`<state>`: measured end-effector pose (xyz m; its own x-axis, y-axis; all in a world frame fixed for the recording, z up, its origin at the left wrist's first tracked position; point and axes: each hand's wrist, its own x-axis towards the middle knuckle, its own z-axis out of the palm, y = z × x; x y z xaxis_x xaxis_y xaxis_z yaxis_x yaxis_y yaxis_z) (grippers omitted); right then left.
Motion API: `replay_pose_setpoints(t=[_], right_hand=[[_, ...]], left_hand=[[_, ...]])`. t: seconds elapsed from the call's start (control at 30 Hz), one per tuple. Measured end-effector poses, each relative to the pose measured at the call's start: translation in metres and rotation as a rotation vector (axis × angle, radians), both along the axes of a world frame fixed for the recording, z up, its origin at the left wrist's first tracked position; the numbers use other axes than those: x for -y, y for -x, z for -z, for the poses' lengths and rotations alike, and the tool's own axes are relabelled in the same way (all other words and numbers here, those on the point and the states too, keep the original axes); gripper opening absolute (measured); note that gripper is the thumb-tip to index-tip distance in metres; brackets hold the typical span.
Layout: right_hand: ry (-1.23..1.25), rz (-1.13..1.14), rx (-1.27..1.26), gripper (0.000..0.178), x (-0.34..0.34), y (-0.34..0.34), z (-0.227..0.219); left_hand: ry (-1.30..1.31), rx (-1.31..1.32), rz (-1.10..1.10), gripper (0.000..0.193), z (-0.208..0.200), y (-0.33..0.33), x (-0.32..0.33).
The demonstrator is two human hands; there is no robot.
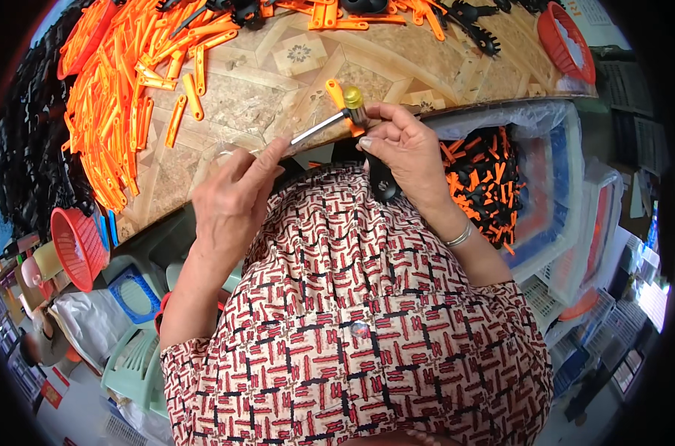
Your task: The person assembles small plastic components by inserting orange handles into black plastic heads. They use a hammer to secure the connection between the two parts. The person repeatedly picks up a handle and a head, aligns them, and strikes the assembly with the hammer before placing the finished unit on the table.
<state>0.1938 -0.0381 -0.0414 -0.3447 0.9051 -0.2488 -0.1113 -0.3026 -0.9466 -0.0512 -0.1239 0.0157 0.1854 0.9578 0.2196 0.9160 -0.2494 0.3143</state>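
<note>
My left hand (237,189) is closed round the grip of a small hammer (319,128) with a shiny metal shaft and a yellow-capped head. That head lies over an orange handle (334,93) at the table's near edge, hiding its middle. Just right of it, my right hand (408,149) pinches a black kitchen utensil (383,181) between thumb and fingers. The utensil's rounded end hangs down against my patterned clothing, and its upper end meets the orange handle. Whether the two are joined is hidden by the hammer head and my fingers.
Orange handles (114,104) lie heaped on the table (256,82) at left, beside black utensil parts (25,141). Red baskets (81,249) stand at left and far right. A plastic-lined crate (549,175) by my right arm holds black-and-orange utensils (486,186). Green chairs (133,368) stand lower left.
</note>
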Motion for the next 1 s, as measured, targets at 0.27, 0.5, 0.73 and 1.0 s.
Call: replay_pose_setpoints(t=[0.27, 0.5, 0.73, 1.0], right_hand=[[-0.059, -0.018, 0.116, 0.036, -0.004, -0.005, 0.007], [-0.028, -0.340, 0.343, 0.031, -0.050, -0.122, -0.025], [-0.645, -0.019, 1.001, 0.021, -0.096, -0.150, -0.072], [-1.703, 0.047, 1.288, 0.023, -0.170, 0.033, -0.054]], left_hand=[[-0.025, 0.067, -0.030, 0.051, 0.020, 0.005, 0.011], [-0.060, 0.887, -0.515, 0.045, 0.019, 0.039, 0.006], [-0.113, 0.544, -0.482, 0.034, 0.036, 0.053, -0.004], [-0.053, 0.471, -0.701, 0.033, 0.031, 0.079, 0.012]])
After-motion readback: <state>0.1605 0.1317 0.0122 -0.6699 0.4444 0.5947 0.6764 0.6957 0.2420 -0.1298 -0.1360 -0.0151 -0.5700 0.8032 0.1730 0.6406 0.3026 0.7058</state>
